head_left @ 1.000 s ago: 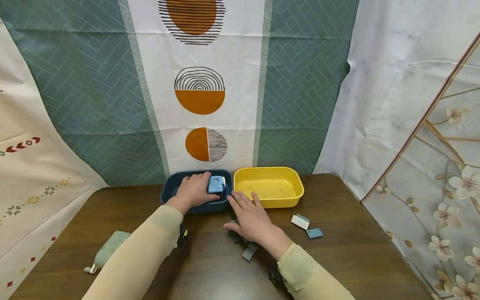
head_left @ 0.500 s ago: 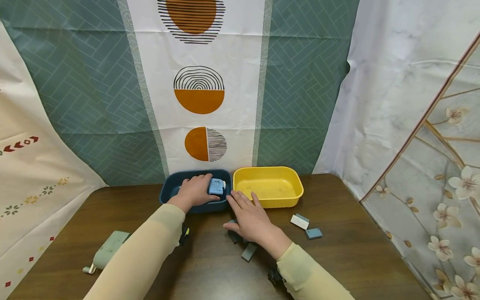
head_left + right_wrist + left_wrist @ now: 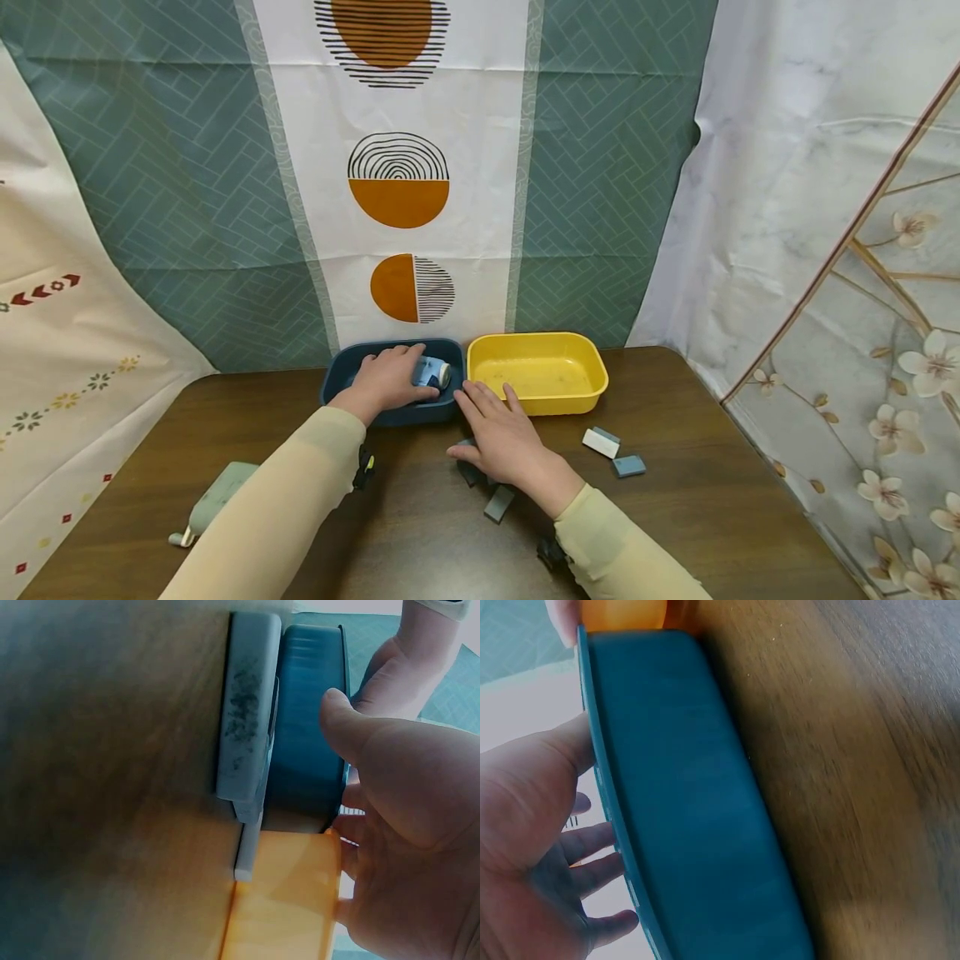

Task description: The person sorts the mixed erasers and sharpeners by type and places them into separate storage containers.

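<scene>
My left hand (image 3: 386, 379) reaches over the near rim into the dark blue container (image 3: 412, 414). Beside its spread thumb and fingers lies a light blue object (image 3: 429, 371) with a round white end, inside the container. In the left wrist view the fingers are apart, and their tips are partly behind the blue rim. My right hand (image 3: 498, 437) stretches its fingers towards the spot where the blue and yellow containers meet, above dark flat blocks (image 3: 469, 473) that it partly covers. A speckled grey block (image 3: 247, 705) shows next to the blue wall in the right wrist view.
A yellow container (image 3: 555, 406) adjoins the blue one on the right. Loose on the table are a grey-green block (image 3: 498, 504), a white block (image 3: 600, 442) and a blue block (image 3: 629, 466). A pale green device (image 3: 221, 496) with a crank-like handle lies by the left forearm.
The light blue object has sunk a little and turned, so its round white end now faces right. Both hands have hardly moved.
</scene>
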A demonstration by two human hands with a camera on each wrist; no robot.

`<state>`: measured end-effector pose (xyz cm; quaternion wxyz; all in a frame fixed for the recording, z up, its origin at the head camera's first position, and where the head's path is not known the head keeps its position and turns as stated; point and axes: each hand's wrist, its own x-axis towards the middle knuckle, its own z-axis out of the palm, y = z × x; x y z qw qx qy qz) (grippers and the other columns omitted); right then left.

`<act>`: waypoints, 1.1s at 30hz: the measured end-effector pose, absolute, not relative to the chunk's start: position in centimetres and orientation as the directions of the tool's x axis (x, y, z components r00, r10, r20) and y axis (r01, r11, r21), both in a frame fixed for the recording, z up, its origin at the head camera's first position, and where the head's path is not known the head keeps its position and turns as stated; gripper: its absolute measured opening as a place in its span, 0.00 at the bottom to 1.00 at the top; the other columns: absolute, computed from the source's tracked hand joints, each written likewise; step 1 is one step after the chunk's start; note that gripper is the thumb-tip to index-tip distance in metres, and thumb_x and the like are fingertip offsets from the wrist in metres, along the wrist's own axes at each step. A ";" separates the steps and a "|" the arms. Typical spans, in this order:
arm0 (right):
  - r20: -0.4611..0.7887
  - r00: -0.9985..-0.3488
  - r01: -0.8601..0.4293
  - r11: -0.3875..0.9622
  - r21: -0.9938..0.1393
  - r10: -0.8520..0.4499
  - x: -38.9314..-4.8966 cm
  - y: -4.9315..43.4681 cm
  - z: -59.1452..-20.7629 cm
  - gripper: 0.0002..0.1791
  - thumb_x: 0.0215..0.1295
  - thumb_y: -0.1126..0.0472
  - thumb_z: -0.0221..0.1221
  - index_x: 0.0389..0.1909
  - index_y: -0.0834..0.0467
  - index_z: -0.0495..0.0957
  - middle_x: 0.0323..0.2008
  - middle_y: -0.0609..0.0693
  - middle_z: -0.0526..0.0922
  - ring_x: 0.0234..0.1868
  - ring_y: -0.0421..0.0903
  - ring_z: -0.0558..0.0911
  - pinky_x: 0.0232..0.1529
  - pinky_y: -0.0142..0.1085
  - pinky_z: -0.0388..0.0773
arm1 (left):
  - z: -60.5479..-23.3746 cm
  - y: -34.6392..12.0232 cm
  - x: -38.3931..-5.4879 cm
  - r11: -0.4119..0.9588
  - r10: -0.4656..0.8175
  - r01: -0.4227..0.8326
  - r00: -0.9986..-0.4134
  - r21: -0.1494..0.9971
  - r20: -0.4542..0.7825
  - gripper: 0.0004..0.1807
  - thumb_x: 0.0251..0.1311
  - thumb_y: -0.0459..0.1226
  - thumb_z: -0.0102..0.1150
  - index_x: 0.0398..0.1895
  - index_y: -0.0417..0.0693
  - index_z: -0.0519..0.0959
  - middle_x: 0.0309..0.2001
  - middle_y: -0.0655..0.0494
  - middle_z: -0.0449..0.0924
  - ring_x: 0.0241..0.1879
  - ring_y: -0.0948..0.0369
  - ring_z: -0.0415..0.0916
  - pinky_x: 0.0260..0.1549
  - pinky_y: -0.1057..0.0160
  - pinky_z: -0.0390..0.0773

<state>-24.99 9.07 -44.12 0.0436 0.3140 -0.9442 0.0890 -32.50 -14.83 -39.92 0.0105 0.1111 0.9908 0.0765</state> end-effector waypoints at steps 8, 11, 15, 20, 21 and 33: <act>0.153 -0.798 -0.602 0.784 -0.152 -0.583 -25.2 9.1 -44.5 0.49 0.78 0.34 0.63 0.88 0.55 0.60 0.88 0.55 0.57 0.88 0.54 0.54 0.86 0.63 0.43 | -39.0 -15.9 -31.5 0.963 0.239 0.240 -0.971 0.125 0.022 0.52 0.71 0.61 0.71 0.86 0.42 0.63 0.82 0.37 0.66 0.80 0.38 0.63 0.76 0.25 0.60; 0.155 -0.794 -0.607 0.780 -0.156 -0.587 -25.2 9.1 -44.6 0.48 0.79 0.35 0.63 0.88 0.56 0.60 0.88 0.56 0.57 0.88 0.54 0.54 0.86 0.63 0.43 | -38.8 -16.3 -31.1 0.963 0.244 0.247 -0.969 0.110 0.034 0.52 0.71 0.62 0.70 0.86 0.42 0.64 0.83 0.37 0.64 0.81 0.38 0.61 0.76 0.24 0.58; 0.147 -0.794 -0.608 0.777 -0.165 -0.590 -25.1 9.2 -44.4 0.48 0.79 0.35 0.63 0.88 0.56 0.60 0.88 0.56 0.57 0.88 0.55 0.54 0.86 0.63 0.41 | -38.6 -16.9 -30.7 0.963 0.253 0.256 -0.966 0.080 0.048 0.52 0.70 0.62 0.70 0.86 0.41 0.65 0.83 0.38 0.63 0.82 0.38 0.60 0.76 0.24 0.57; 0.146 -0.794 -0.608 0.776 -0.169 -0.590 -25.0 9.2 -44.2 0.48 0.79 0.34 0.63 0.88 0.56 0.60 0.88 0.56 0.57 0.88 0.55 0.55 0.86 0.64 0.42 | -38.2 -17.7 -30.0 0.958 0.278 0.282 -0.957 0.047 0.080 0.52 0.70 0.62 0.71 0.85 0.41 0.66 0.83 0.38 0.64 0.81 0.39 0.61 0.75 0.23 0.57; 0.142 -0.794 -0.608 0.777 -0.167 -0.591 -25.1 9.2 -44.2 0.48 0.79 0.34 0.63 0.88 0.56 0.60 0.88 0.56 0.57 0.88 0.55 0.54 0.86 0.63 0.42 | -38.1 -17.9 -29.8 0.957 0.281 0.286 -0.956 0.042 0.084 0.52 0.69 0.62 0.71 0.85 0.41 0.65 0.83 0.39 0.64 0.82 0.39 0.61 0.76 0.23 0.56; 0.133 -0.803 -0.596 0.785 -0.169 -0.581 -25.3 9.1 -44.4 0.49 0.78 0.33 0.62 0.89 0.55 0.59 0.89 0.55 0.55 0.89 0.54 0.53 0.86 0.63 0.40 | -36.9 -20.0 -26.9 0.950 0.307 0.311 -0.947 0.028 0.098 0.53 0.69 0.60 0.73 0.86 0.42 0.64 0.84 0.37 0.63 0.82 0.36 0.58 0.76 0.21 0.52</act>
